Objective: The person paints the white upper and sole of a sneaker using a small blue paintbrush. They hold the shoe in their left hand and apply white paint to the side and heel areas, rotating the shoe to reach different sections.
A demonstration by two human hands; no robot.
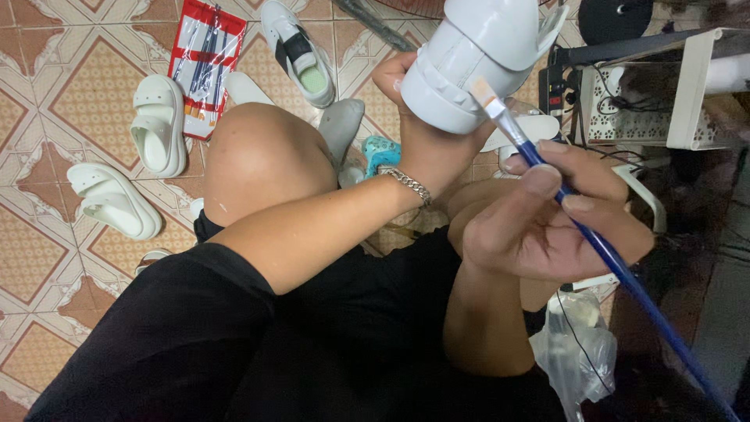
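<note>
Floor: patterned tiled floor [47, 117] in orange and cream, seen from above, with the seated person's bare knee and black clothing filling the middle.
Left hand: the left hand [426, 129] is raised, its fingers [391, 70] wrapped round the back of a white shoe [476, 55]; a metal chain bracelet [408, 184] sits on the wrist.
White shoe: held up in the air near the top edge of the view, sole rim turned toward the brush, well above the floor.
Right hand: the right hand [547, 215] pinches a blue-handled paintbrush [594, 242] between thumb and fingertips, the other fingers curled in under it.
Paintbrush: pale bristles touch the shoe's lower rim; the long handle slants down to the bottom right corner.
Floor, far left: two cream chunky sandals [133, 164] lie side by side, one nearer the left edge.
Floor, top: a red and white flat packet [205, 62] and a white sneaker with a green insole [298, 51] lie beside each other.
By the knee: a small teal object [380, 152], partly hidden.
Right side: a white wire rack [656, 101] with cables.
Bottom right: a crumpled clear plastic bag [574, 352].
</note>
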